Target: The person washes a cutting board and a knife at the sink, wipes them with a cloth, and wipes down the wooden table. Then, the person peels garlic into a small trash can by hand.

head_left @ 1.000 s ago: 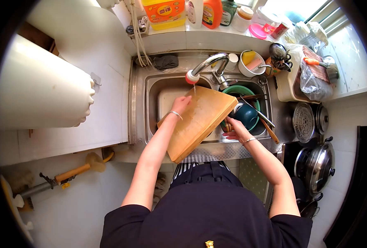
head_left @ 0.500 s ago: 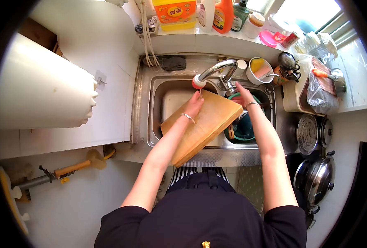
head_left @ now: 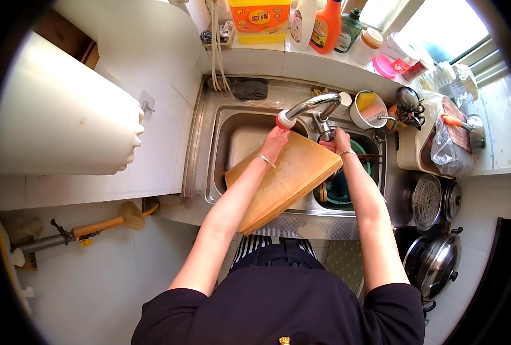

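A thick wooden cutting board (head_left: 294, 172) leans at a slant over the sink, with its near corner past the front edge. My left hand (head_left: 275, 142) is above the board, fingers drawn together just under the red-and-white tip of the faucet (head_left: 312, 104). Whether those fingertips touch the spout or hold anything is hidden. At the faucet's base, my right hand (head_left: 339, 141) has its fingers curled around the faucet handle, which is mostly covered. Below that hand, a green basin (head_left: 359, 150) sits in the right-hand sink bowl, partly behind the board.
A white bowl (head_left: 378, 123) with sponges stands behind the sink at the right. Bottles, including an orange one (head_left: 325, 29), line the ledge. A lidded pot (head_left: 441, 261) is at the right, and a large white cylinder (head_left: 65, 115) juts in from the left.
My right hand has curled its fingers in at the faucet base. My left fingertips have moved closer to the spout. The view has shifted slightly, and the board looks almost unmoved.
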A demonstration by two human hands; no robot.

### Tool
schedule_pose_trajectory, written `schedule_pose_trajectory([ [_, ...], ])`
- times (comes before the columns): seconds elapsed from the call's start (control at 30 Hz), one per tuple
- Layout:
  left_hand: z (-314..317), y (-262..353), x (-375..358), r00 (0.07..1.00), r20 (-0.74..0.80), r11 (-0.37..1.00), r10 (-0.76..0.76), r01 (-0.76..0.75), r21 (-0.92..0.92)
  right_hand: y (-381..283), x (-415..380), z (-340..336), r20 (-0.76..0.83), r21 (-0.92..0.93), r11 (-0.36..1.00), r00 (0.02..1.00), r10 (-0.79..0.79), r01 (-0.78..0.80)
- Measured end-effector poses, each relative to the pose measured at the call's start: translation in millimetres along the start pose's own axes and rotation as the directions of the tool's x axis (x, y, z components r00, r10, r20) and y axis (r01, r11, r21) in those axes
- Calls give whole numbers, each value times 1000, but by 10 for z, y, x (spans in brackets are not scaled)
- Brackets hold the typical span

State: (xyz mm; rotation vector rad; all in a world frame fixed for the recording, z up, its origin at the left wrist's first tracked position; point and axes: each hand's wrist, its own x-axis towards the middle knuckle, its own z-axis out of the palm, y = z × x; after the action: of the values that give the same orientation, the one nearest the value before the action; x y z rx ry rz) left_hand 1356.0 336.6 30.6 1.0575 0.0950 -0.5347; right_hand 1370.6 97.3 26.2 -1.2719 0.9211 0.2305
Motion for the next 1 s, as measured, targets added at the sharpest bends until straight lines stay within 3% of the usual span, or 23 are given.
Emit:
schedule_pose_trajectory([
  [0.43,-185,-138,105,1000,-14,1000,13,-13,11,-5,4,4,-3,59,998,999,39,-39],
  [0.5,-219,-180,114,995,-10,993,104,-104,52,-46,28,9,-35,-58,998,999,23,-25],
  [0.63,-515,-416,283,977,68,964,200,-209,164,-156,13,-24,-25,-115,993,999,26,-29],
  [0.7,-680,-488,297,977,34,870,212,-204,450,-171,24,-21,-16,-137,989,999,46,-48],
  [0.83,-798,-349,204,977,-39,752,211,-136,644,-187,89,-29,-5,-185,980,997,77,-76],
  [0.9,-742,-113,126,937,-50,454,345,-120,883,-183,73,-25,-38,-174,983,998,45,-51],
  [0.93,-771,-40,160,936,-47,451,349,-124,884,-185,59,-29,-37,-171,984,999,40,-46],
  [1.0,-839,174,331,819,33,72,573,-90,993,-190,21,-64,-26,-248,966,998,64,-69],
])
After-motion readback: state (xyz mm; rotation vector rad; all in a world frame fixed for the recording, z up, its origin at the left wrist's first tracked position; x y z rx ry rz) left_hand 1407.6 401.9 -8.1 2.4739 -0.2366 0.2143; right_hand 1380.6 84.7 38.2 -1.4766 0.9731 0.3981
